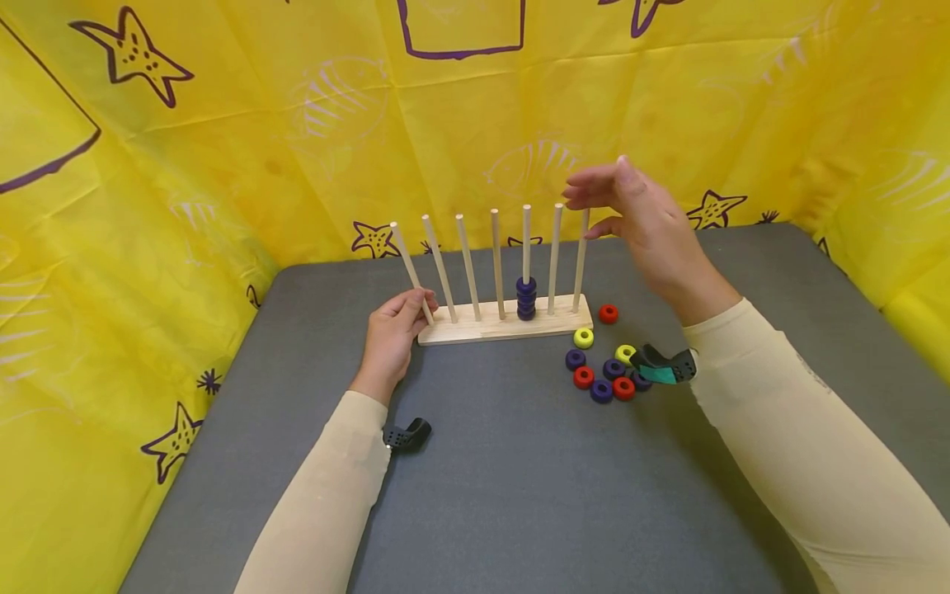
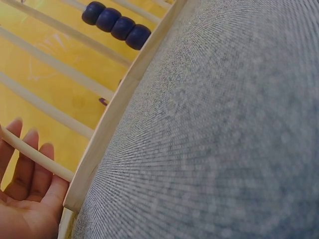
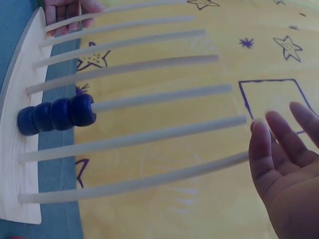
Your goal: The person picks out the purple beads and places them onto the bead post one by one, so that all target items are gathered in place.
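Note:
A wooden rack (image 1: 505,327) with several upright pegs stands on the table. Dark blue beads (image 1: 526,299) are stacked on one peg right of its middle; the left wrist view also shows these blue beads (image 2: 116,25). At the rack's left end my left hand (image 1: 393,334) holds the outermost peg (image 1: 410,268) low down, its fingers (image 2: 32,172) behind that peg. My right hand (image 1: 646,227) is raised at the top of the rightmost peg (image 3: 134,185), fingers apart and lightly bent, with no bead visible in them. Whether it touches the peg tip I cannot tell.
Loose beads lie right of the rack's front: red ones (image 1: 583,377), yellow ones (image 1: 583,338) and dark blue ones (image 1: 602,390). A single red bead (image 1: 609,313) sits beside the rack's right end. Yellow patterned cloth (image 1: 460,124) hangs behind the grey table (image 1: 482,478).

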